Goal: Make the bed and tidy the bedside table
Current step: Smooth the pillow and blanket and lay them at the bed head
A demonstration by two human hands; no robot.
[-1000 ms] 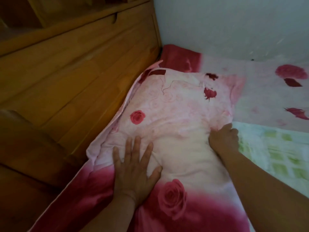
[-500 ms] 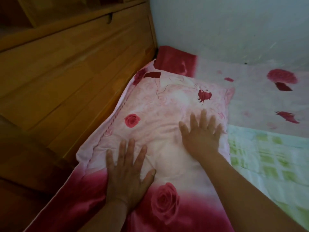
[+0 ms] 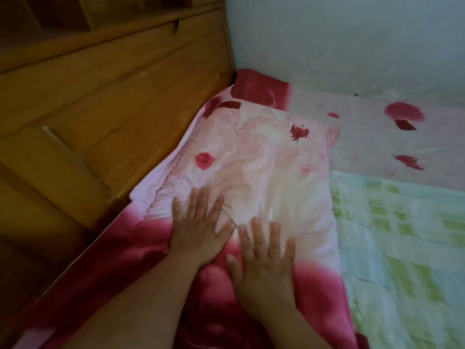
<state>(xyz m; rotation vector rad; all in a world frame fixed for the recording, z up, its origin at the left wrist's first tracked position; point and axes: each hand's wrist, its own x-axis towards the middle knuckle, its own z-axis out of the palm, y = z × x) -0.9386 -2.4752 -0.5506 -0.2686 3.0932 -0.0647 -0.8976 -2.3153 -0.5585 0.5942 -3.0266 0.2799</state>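
A pink pillow (image 3: 256,157) printed with red roses lies flat at the head of the bed, its long left side against the wooden headboard (image 3: 120,102). My left hand (image 3: 198,230) presses flat on the pillow's near half, fingers spread. Beside it my right hand (image 3: 264,263) lies flat on the pillow too, fingers straight, over the dark red band at the near end. Under the pillow is a pink rose-print sheet (image 3: 377,137). A pale green checked blanket (image 3: 397,243) covers the bed to the right of the pillow.
A pale wall (image 3: 339,41) runs along the far side of the bed and meets the headboard in the corner. Wooden shelving (image 3: 50,18) rises above the headboard at the upper left. The bedside table is out of view.
My right hand slid from the pillow's right middle down toward me, ending next to the left hand. The pillow lies flatter. The left hand has stayed in place.
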